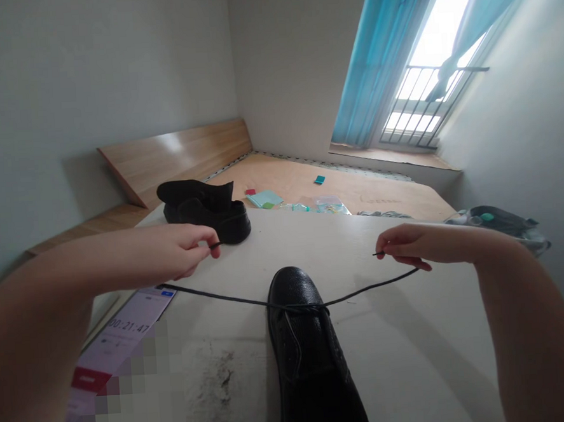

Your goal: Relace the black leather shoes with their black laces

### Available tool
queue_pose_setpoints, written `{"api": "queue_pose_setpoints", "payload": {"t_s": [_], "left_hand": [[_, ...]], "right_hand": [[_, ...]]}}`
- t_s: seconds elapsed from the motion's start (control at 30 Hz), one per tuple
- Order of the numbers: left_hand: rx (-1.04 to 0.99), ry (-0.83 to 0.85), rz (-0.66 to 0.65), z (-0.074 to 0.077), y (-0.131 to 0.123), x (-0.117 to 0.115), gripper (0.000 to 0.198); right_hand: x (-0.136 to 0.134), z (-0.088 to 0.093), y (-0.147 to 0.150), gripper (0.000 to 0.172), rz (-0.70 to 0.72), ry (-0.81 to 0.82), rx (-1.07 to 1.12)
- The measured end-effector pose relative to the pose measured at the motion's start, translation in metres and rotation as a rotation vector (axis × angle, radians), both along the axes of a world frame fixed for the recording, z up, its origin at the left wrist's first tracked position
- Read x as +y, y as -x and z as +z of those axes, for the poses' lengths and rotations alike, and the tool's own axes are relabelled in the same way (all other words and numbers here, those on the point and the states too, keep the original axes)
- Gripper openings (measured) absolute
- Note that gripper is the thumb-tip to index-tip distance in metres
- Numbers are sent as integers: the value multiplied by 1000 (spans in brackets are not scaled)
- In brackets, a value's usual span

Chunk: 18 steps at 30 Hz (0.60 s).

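A black leather shoe (304,337) stands on the white table (413,330), toe pointing away from me. Its black lace (220,296) is crossed over the top of the shoe and stretched out to both sides. My left hand (183,245) pinches the left end of the lace, up and to the left of the shoe. My right hand (408,244) pinches the right end, up and to the right. A second black shoe (205,209) lies on the far left of the table, beyond my left hand.
A phone (118,348) showing a timer lies on the table's left edge. Behind the table is a bare wooden bed base (338,188) with small items on it. A dark bag (502,223) sits at the right. A barred window with blue curtains (418,101) is beyond.
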<state>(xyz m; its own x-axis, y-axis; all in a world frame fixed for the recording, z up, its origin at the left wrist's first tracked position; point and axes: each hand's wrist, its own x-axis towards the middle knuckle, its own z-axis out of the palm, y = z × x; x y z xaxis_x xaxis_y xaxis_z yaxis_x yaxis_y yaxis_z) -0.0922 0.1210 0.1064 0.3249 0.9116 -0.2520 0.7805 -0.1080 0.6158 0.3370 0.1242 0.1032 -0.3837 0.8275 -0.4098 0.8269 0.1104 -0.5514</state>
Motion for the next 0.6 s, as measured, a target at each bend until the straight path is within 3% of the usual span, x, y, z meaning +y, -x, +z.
{"api": "queue_pose_setpoints", "payload": {"t_s": [0.17,0.33,0.6], "left_hand": [[43,13,-179,7,-25,-21,28],[159,5,-415,7,-50,-44,30],[387,-10,-489,1,-64,-49,33]], "right_hand": [[-13,13,37,30,131,83,92],[-30,16,77,19,281,156,39],[-37,7,94,15,328,28,-160]]}}
